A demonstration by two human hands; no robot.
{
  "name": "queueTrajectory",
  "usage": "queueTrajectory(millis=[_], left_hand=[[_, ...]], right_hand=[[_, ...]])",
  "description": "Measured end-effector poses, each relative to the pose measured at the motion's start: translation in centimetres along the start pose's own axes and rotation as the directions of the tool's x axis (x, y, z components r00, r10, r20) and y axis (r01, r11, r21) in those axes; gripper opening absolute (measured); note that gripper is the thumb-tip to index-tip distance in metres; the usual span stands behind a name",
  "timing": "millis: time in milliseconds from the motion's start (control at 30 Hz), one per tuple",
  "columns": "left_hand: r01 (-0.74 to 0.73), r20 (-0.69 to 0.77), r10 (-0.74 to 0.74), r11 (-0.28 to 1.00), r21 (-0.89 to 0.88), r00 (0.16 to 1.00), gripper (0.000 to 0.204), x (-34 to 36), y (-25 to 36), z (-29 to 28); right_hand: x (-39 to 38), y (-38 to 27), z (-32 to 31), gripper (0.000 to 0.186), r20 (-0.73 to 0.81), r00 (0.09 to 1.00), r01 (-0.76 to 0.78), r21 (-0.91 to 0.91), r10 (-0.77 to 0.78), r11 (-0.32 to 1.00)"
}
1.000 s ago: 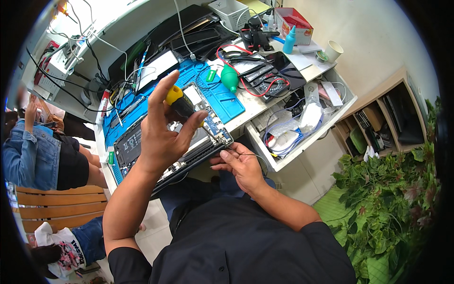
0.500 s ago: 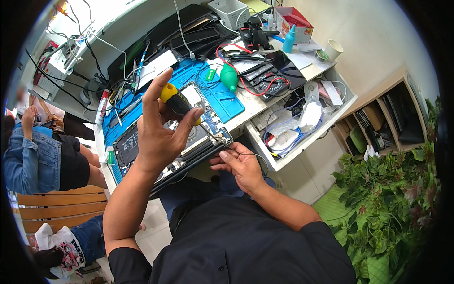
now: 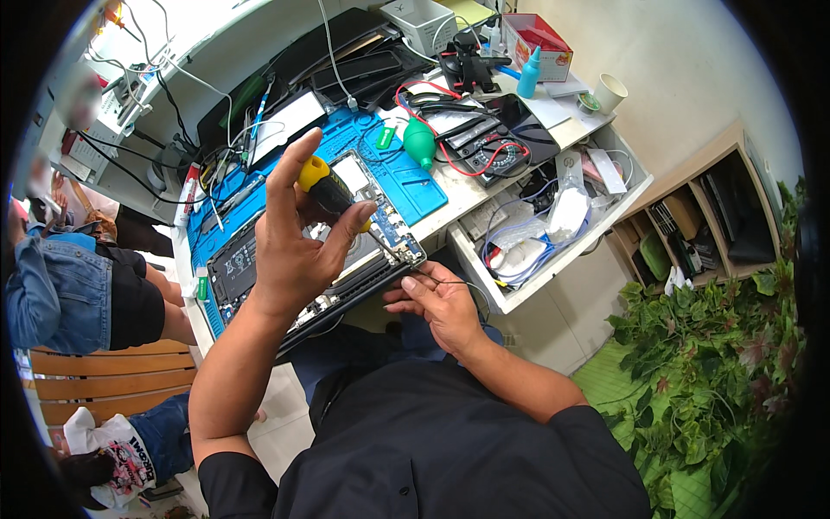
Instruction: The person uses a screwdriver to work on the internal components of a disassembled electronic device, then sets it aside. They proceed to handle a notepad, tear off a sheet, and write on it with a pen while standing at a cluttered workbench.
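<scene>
In front of you, at the near edge of the white worktop (image 3: 458,190) and partly on a bright blue mat (image 3: 415,186), lies a dark, flat laptop with its inner boards bare (image 3: 363,261). Your left hand (image 3: 294,246) is above the laptop, index finger raised, thumb and other fingers closed around the handle of a yellow-and-black screwdriver (image 3: 324,184); its thin shaft slants down to the laptop's near right corner. Just beside that corner, your right hand (image 3: 447,311) is partly curled, thumb and forefinger nearly meeting by a thin dark cable; whether they grip it or the laptop's edge, I cannot tell. Beyond the laptop sits a green, egg-shaped squeeze bulb (image 3: 419,143); right of the laptop, a cluttered white drawer (image 3: 564,253) stands pulled out.
</scene>
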State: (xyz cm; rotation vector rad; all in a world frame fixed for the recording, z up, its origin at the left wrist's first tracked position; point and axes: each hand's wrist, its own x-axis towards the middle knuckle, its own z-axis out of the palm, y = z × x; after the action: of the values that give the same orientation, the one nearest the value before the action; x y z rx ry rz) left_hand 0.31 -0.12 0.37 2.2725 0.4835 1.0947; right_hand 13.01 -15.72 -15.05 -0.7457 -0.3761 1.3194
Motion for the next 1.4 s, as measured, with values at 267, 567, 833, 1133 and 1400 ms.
queueTrajectory(millis=[267,567,833,1133,1400], left_hand=[[0.025,-0.013,-0.025,1.000,0.012,1.000,0.087,0.1,0.0,0.0],[-0.126,-0.054,0.136,0.980,0.152,0.989,0.084,-0.1,0.4,0.0],[-0.293,0.442,0.226,0.952,0.087,0.868,0.046,3.6,4.3,-4.2],[-0.376,0.647,0.157,0.901,0.215,0.746,0.033,7.0,7.5,-1.9],[-0.288,0.627,-0.064,0.849,0.443,0.776,0.025,6.1,7.5,-2.5]], right_hand=[[0.0,-0.2,0.1,0.028,-0.003,1.000,0.006,-0.016,-0.006,1.000],[0.0,0.0,0.0,0.028,-0.002,1.000,0.008,0.010,-0.008,1.000],[1.2,0.8,0.6,0.031,-0.028,0.998,-0.051,-0.068,0.050,0.996],[0.8,-1.0,-0.8,0.022,-0.171,0.983,0.041,-0.177,-0.072,0.983],[2.0,0.4,2.3,0.027,-0.131,0.990,0.024,-0.179,-0.048,0.984]])
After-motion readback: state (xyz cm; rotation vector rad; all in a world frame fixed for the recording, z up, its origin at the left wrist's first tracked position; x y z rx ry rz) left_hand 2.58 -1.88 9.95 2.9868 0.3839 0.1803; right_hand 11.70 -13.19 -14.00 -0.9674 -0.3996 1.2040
